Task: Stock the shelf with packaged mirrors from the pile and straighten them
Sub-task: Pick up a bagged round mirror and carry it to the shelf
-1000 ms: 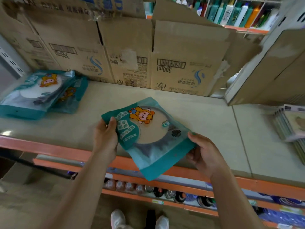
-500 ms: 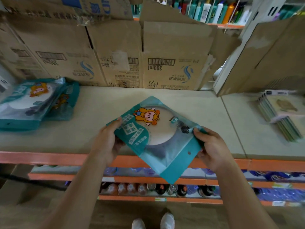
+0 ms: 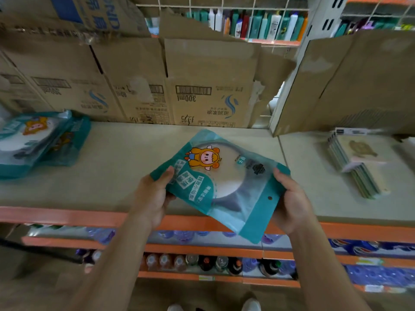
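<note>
A teal packaged mirror [image 3: 221,182] with an orange cartoon figure is held tilted over the front edge of the beige shelf [image 3: 125,167]. My left hand [image 3: 155,196] grips its left corner, thumb on top. My right hand [image 3: 289,198] grips its right edge. A pile of the same teal mirror packs [image 3: 38,140] lies on the shelf at the far left.
Cardboard boxes [image 3: 202,86] line the back of the shelf. A stack of thin flat packs [image 3: 357,162] lies on the right. The orange shelf rail [image 3: 67,217] runs below my hands, with bottles [image 3: 202,263] on the lower shelf.
The mirror pack has moved right and slightly forward over the shelf in both hands. The view has shifted right, so the left pile sits nearer the frame edge.
</note>
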